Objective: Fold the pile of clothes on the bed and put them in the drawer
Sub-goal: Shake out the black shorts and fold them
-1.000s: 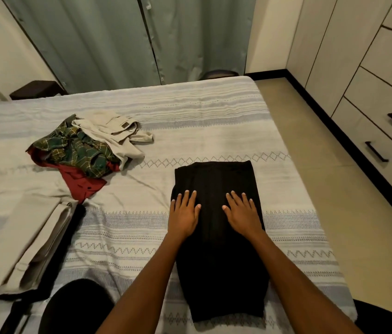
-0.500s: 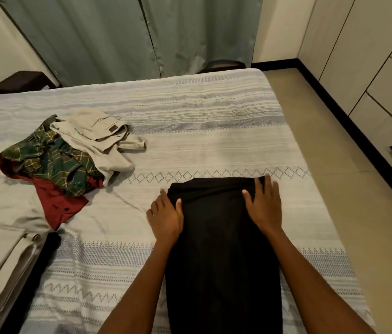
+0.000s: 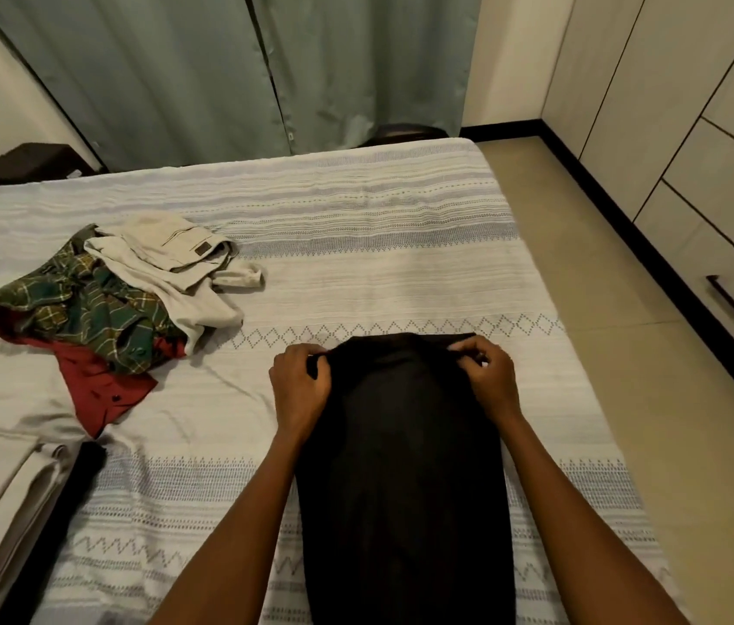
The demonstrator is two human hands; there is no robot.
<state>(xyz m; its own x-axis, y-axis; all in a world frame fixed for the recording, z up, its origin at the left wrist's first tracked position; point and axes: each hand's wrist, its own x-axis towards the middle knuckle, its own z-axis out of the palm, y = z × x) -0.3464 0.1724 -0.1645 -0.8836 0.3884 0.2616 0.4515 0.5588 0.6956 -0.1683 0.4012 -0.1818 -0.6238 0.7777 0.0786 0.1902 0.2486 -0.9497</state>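
Black cloth (image 3: 401,466) lies long on the bed (image 3: 378,272), left hand (image 3: 300,390) and right hand (image 3: 489,381) each pinching a far corner in curled fingers, so lift both evenly and bring that edge straight back for a square fold.

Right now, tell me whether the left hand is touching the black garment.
Touching. The head view shows the left hand pinching the far left corner of the black garment, fingers curled over the cloth edge.
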